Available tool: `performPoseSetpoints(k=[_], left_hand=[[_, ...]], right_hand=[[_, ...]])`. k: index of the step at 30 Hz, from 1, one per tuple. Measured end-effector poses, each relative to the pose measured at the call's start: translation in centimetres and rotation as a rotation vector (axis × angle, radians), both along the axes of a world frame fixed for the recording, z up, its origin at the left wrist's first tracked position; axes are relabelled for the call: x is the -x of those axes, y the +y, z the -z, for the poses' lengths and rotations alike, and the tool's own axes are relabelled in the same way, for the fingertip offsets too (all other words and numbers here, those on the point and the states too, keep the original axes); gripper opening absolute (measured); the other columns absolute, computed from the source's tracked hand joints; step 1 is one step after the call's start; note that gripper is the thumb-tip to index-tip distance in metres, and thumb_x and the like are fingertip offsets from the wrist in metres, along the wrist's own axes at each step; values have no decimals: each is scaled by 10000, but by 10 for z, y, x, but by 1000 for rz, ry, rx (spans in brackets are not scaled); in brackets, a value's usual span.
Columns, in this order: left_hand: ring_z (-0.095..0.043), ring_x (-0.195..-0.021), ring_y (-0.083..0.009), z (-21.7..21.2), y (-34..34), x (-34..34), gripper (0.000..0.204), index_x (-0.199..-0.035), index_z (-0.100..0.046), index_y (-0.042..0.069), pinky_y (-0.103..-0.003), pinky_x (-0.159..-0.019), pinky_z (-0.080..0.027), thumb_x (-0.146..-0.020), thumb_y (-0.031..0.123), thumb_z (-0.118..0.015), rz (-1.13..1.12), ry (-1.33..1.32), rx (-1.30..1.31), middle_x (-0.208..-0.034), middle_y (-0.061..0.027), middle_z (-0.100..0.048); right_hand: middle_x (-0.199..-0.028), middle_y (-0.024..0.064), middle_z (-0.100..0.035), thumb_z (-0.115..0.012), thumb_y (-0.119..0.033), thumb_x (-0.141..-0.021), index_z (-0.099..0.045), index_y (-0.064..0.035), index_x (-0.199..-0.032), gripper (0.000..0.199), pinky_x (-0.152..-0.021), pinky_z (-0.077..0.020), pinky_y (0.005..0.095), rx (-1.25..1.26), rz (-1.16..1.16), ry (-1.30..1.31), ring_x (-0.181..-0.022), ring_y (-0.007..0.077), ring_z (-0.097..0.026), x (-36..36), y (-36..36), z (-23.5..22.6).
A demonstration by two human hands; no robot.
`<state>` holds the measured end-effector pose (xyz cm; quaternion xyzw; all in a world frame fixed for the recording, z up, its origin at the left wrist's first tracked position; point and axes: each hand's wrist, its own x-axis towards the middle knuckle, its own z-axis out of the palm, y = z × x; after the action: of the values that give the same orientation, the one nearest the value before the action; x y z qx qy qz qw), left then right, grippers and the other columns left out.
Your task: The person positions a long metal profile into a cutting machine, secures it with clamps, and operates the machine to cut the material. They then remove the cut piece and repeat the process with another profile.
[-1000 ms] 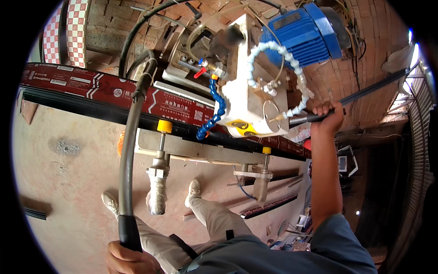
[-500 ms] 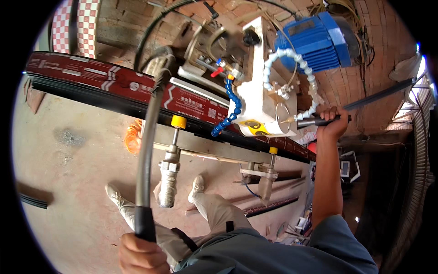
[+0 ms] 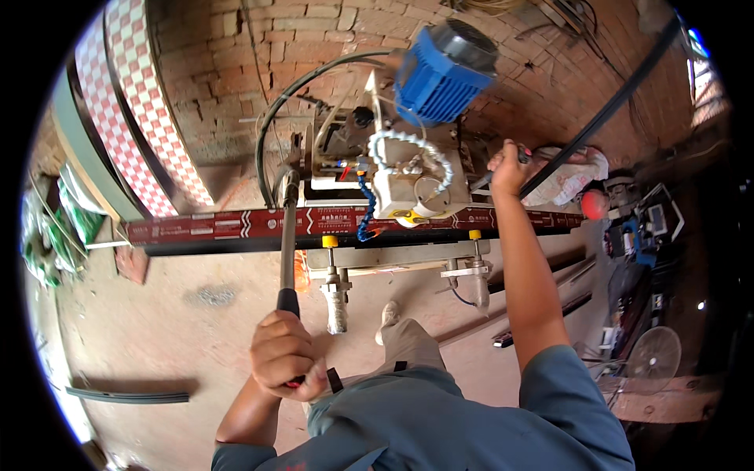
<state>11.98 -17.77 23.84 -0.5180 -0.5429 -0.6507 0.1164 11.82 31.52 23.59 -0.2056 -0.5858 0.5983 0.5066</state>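
Observation:
My left hand (image 3: 283,355) is closed around the black grip at the near end of a long metal lever (image 3: 289,255), which runs up to the left side of the machine. My right hand (image 3: 509,166), arm stretched out, grips a shorter dark-handled lever (image 3: 481,184) at the machine's right side. Between them sits the machine's white head (image 3: 390,196), with a blue ribbed motor (image 3: 441,78) behind it. A blue jointed coolant hose (image 3: 366,206) and a white one (image 3: 446,169) curl around it. Across the machine lies a long bar wrapped in dark red film (image 3: 263,223).
Two yellow-capped clamps (image 3: 335,294) (image 3: 476,271) stand at the machine's near side. Checkered panels (image 3: 149,102) lean at the far left. Dark strips (image 3: 129,395) lie on the floor at left. A fan (image 3: 653,353) and clutter occupy the right.
The view has shifted, showing more of the floor and wall. Both hands keep their grips. The right lever's handle now slants upward, away from me, where it was nearly level.

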Motion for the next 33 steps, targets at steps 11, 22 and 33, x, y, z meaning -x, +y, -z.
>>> performPoseSetpoints(k=[11,22,33], left_hand=[[-386,-511,-112,-84,49,27,345,-654,-382,127,-311,-593,-339,-975,181,-496,-259,-281,-108,-531,10,-395],[-468,-717,-139,-171,97,78,290,-776,-481,73,-302,-734,-397,-995,253,-543,-363,-570,-112,-734,-27,-461],[-569,-969,-222,-186,99,166,591,-1229,-528,-31,-350,-900,-434,-1032,486,-321,8,-510,-77,-1028,-123,-606]], right_hand=[[-541,-3,-422,-632,-138,-892,-414,-30,-643,347,-513,-336,276,-138,-9,-124,-539,76,-380,-2,-7,-10],[-538,16,-468,-656,-177,-888,-469,-19,-658,336,-509,-358,298,-236,-53,-210,-520,110,-416,-11,-7,-42],[-549,23,-541,-665,-166,-887,-512,-51,-699,268,-488,-418,279,-107,-54,-198,-477,122,-526,-17,-26,-79]])
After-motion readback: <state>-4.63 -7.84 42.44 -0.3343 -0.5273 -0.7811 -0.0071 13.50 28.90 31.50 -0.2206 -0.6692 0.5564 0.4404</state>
